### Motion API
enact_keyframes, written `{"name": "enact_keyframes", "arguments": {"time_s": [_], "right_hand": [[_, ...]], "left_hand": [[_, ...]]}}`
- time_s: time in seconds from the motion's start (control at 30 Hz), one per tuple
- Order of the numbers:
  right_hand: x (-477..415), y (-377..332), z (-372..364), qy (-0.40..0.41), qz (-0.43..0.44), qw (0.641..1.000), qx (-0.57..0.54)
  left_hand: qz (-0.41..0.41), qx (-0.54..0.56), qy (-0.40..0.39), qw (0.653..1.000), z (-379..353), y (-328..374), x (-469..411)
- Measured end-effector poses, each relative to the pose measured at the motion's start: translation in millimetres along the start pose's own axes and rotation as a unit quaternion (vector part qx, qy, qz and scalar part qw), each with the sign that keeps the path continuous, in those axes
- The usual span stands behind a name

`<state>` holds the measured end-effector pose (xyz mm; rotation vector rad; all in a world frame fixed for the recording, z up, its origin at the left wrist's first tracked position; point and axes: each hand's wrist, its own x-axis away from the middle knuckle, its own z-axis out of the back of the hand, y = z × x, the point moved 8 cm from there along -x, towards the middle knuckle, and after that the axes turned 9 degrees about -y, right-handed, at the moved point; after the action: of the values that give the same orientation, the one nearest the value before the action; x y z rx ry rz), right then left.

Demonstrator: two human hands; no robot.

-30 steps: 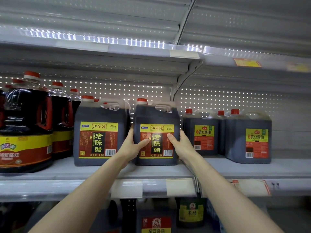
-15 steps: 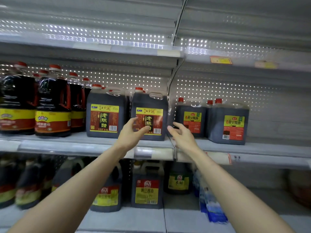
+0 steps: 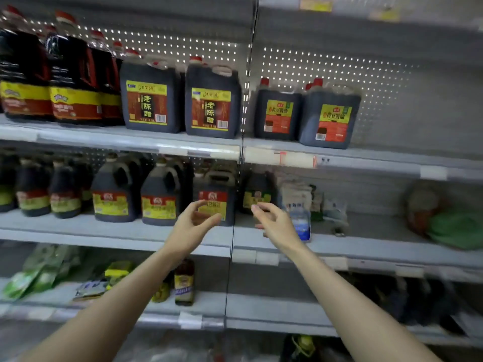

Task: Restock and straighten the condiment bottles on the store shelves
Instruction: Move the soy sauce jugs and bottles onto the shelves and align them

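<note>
Two dark vinegar jugs, the left jug [image 3: 150, 100] and the right jug [image 3: 212, 103], stand side by side on the upper shelf [image 3: 117, 141]. Right of the upright post stand two soy sauce jugs [image 3: 305, 114]. My left hand [image 3: 194, 226] and my right hand [image 3: 274, 222] hang in front of the middle shelf [image 3: 117, 232] with fingers loosely spread, holding nothing. Between and behind them stands a dark jug with a red and yellow label [image 3: 214, 197]. Several similar jugs [image 3: 136, 194] fill that shelf to the left.
Round dark bottles with red caps [image 3: 49, 74] crowd the upper shelf's left end. A small blue-labelled packet [image 3: 300, 223] and pale bags [image 3: 300, 194] lie right of my right hand. Green bags [image 3: 457, 228] sit far right. The lowest shelf holds green packets [image 3: 34, 273] and a small bottle [image 3: 184, 283].
Both hands let go of the right vinegar jug on the upper shelf and dropped to the middle shelf. The view tilted down and the shelves appear farther away.
</note>
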<state>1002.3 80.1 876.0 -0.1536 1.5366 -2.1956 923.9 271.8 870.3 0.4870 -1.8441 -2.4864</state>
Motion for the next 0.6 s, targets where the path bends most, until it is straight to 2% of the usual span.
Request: {"name": "enact_keyframes", "arguments": {"time_s": [0.13, 0.27, 0.4, 0.6], "right_hand": [[18.3, 55.2, -17.4, -0.010, -0.045, 0.999, -0.017], [37.5, 142.0, -44.2, -0.021, -0.109, 0.993, -0.034], [58.3, 236.7, -83.4, -0.051, -0.176, 0.982, -0.043], [97.8, 392.0, -153.8, -0.038, -0.267, 0.962, -0.048]], "left_hand": [[0.059, 0.020, -0.022, 0.998, -23.8, -54.9, 22.3], [0.128, 0.020, -0.031, 0.991, -51.1, -136.1, 45.6], [0.207, 0.026, -0.053, 0.977, -77.4, -232.8, 70.9], [0.311, 0.028, -0.093, 0.945, -115.1, -388.6, 123.7]]}}
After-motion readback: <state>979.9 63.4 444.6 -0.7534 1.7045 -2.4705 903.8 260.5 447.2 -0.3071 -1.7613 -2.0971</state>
